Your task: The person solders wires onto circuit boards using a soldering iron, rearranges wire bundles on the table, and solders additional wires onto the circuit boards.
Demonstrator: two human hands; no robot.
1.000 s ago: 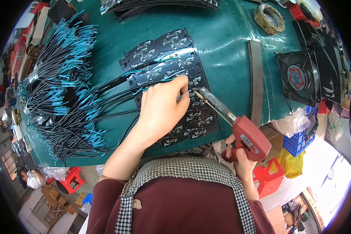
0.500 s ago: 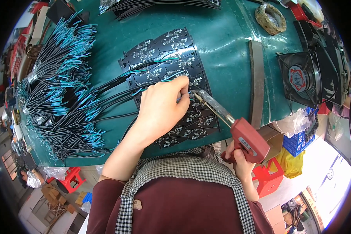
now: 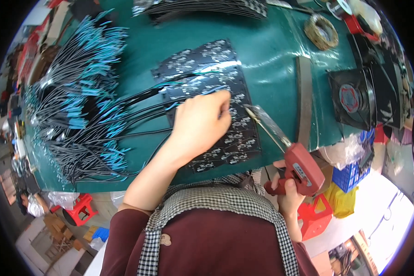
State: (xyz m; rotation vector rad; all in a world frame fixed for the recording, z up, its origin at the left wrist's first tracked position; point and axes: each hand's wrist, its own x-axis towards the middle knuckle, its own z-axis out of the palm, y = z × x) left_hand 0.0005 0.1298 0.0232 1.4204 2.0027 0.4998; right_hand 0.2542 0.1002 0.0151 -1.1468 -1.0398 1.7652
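Note:
My left hand (image 3: 201,124) rests over a panel of black circuit boards (image 3: 244,133), thumb and forefinger pinched together. A thin black cable (image 3: 149,134) runs in under this hand; its end at the fingertips is hidden and blurred. In my right hand (image 3: 287,191) is a red soldering gun (image 3: 303,170), gripped by its handle. Its long metal tip points up and left, a short way right of my left fingertips and apart from them. Several other black cables with blue and green wire ends (image 3: 170,85) lie across the upper boards.
A big heap of black cables with blue ends (image 3: 78,110) covers the left of the green table (image 3: 271,69). A stack of boards (image 3: 207,10) sits at the far edge. To the right are a dark bar (image 3: 303,101), a round tin (image 3: 321,32) and a fan (image 3: 352,99).
The soldering gun's tip has drawn away from my left fingertips to the right. My left hand keeps its pinch over the boards. The whole view has shifted slightly.

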